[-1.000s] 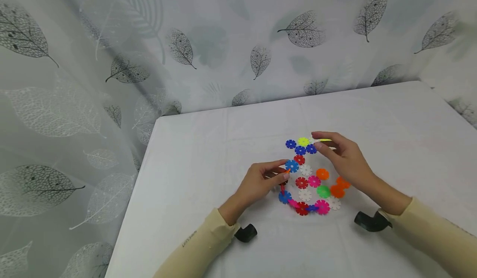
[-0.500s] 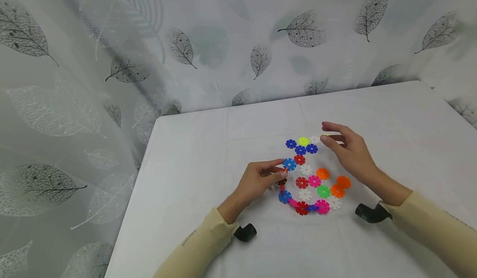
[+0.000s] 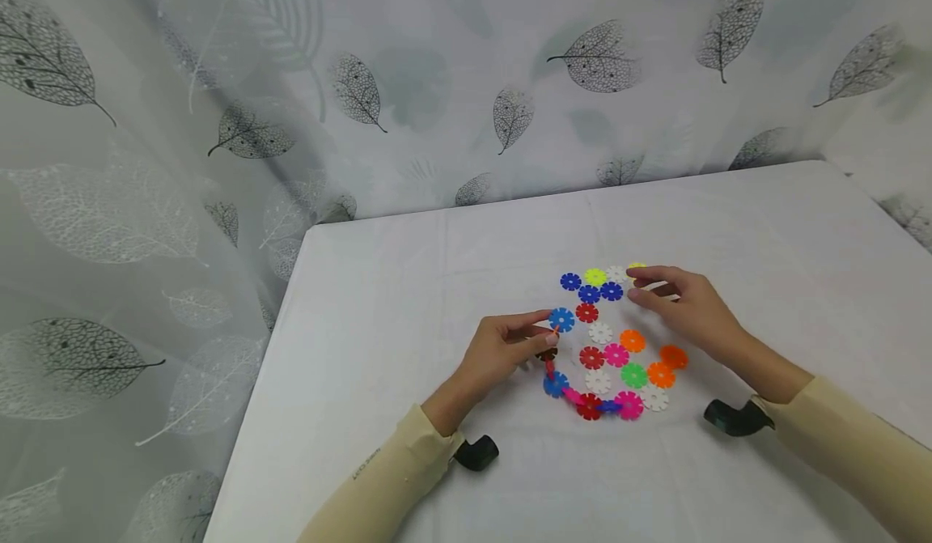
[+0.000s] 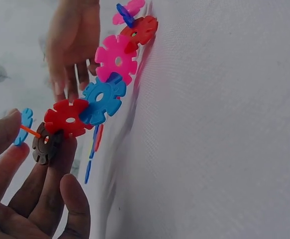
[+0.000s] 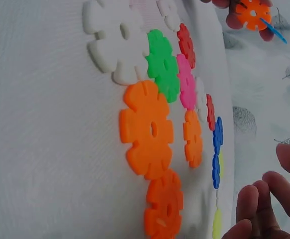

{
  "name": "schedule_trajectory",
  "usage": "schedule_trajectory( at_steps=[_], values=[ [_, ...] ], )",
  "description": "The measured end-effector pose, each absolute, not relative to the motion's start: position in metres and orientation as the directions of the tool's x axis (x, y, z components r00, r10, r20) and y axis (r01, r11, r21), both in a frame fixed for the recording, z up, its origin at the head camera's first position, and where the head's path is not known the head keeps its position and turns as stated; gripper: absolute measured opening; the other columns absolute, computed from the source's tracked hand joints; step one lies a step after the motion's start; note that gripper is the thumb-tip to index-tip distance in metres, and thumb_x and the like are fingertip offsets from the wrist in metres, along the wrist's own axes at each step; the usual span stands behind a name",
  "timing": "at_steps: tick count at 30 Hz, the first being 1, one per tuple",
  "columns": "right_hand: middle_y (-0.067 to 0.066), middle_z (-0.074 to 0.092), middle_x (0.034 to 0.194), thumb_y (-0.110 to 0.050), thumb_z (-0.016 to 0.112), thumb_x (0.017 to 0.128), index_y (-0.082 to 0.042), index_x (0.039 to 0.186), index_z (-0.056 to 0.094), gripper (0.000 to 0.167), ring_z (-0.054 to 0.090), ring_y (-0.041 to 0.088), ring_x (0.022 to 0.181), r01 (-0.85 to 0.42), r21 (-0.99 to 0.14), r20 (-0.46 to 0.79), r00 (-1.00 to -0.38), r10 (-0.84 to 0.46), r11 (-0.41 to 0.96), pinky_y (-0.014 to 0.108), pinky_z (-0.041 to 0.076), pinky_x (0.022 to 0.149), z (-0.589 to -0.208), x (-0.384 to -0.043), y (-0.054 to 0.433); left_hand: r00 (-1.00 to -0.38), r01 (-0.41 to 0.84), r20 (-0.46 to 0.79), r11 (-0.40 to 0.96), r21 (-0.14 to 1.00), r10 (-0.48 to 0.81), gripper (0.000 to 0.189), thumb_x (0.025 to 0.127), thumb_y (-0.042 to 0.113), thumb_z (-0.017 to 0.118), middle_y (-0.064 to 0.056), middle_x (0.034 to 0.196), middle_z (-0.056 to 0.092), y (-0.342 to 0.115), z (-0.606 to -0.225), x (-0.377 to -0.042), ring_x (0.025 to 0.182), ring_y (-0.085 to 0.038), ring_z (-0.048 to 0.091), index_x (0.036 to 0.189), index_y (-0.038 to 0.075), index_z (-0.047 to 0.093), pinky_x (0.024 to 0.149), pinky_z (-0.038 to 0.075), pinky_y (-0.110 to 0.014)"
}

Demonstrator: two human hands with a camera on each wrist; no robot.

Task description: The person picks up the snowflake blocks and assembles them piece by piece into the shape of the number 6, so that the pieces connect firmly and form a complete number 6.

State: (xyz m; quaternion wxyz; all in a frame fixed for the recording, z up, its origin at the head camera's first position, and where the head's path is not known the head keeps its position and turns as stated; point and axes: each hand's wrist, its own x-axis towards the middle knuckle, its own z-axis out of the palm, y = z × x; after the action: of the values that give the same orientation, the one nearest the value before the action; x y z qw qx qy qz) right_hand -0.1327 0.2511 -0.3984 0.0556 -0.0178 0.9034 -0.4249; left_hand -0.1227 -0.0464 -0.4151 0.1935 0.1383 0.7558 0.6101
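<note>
One left hand [image 3: 502, 349], sleeve lettering [image 3: 366, 463] unreadable, pinches linked discs [image 4: 112, 94]

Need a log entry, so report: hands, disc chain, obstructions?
Left hand pinches orange disc. Right hand holds nothing, near yellow disc. Chain lifted at held end. Flat discs beside it, possible snag.

Disc chain [image 4: 112, 103] blue, orange, brown, red, pink; tablecloth [image 3: 408, 300] white; backdrop [image 3: 437, 142] grey, leaf-printed.

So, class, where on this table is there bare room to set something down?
Bare: the white table left of the left hand, its far strip before the curtain, and between the black pieces. Crowded: from left hand to right hand, where colored discs cluster.
</note>
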Motion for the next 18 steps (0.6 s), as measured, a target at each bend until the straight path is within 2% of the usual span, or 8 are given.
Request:
schedule_trajectory(
  at_steps=[4,11,18],
  values=[
    [0.019,0.063,0.122,-0.031,0.072,0.096,-0.006,0.133,0.065,0.045,0.059,0.035,0.107,0.009,-0.744,-0.151,-0.976,-0.155,0.668,0.031,0.055,0.072,-0.399,-0.131,0.253,-0.89,-0.026,-0.122,0.219,0.975,0.439,0.039,0.096,0.027,0.073,0.0,0.106,0.076,-0.047,-0.416,-0.124,0.092,-0.013,0.071,0.134,0.021,0.069,0.066,0.053,-0.037],
    [0.006,0.068,0.1,-0.025,0.082,0.086,-0.006,0.114,0.074,0.035,0.062,0.024,0.089,-0.071,-0.707,-0.173,-0.948,-0.269,0.704,0.028,0.055,0.063,-0.399,-0.123,0.257,-0.891,-0.027,-0.121,0.214,0.976,0.437,0.04,0.096,0.028,0.073,0.002,0.106,0.076,-0.049,-0.417,-0.127,0.09,-0.014,0.071,0.135,0.022,0.068,0.065,0.053,-0.035],
    [-0.002,0.065,0.087,-0.031,0.089,0.077,-0.009,0.102,0.076,0.037,0.058,0.019,0.079,-0.059,-0.666,-0.28,-0.905,-0.322,0.744,0.028,0.052,0.06,-0.4,-0.114,0.257,-0.895,-0.036,-0.129,0.219,0.975,0.427,0.039,0.096,0.028,0.072,0.001,0.105,0.076,-0.049,-0.414,-0.127,0.09,-0.014,0.071,0.135,0.021,0.068,0.063,0.051,-0.033]
  ],
)
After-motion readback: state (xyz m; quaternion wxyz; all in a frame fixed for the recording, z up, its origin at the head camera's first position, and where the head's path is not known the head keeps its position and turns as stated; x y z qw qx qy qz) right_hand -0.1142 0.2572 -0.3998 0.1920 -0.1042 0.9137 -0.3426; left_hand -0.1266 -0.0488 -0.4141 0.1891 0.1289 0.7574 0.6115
